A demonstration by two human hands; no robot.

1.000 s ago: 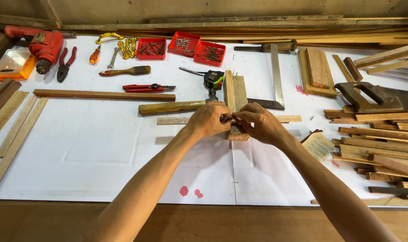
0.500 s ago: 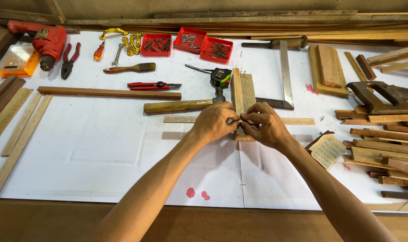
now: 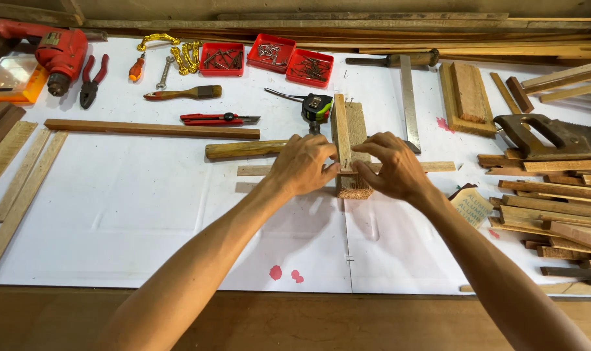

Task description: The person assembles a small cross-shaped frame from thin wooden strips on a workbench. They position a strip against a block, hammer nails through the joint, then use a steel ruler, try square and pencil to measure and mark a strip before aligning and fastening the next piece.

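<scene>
A wooden block with a thin strip set on edge along its left side lies on the white sheet at the middle of the bench. My left hand is at the strip's near end, fingertips pinched on what looks like a small dark nail. My right hand grips the block's near right side with its fingers spread. A flat lath runs under the block.
A wooden handle lies behind my left hand, with a tape measure beyond. Three red trays of nails, a red knife, a drill, pliers, a metal square, a hand saw and wood offcuts surround the sheet.
My hands were pinched together over the block's near end. They have since drawn slightly apart, and the right hand's fingers now spread onto the block.
</scene>
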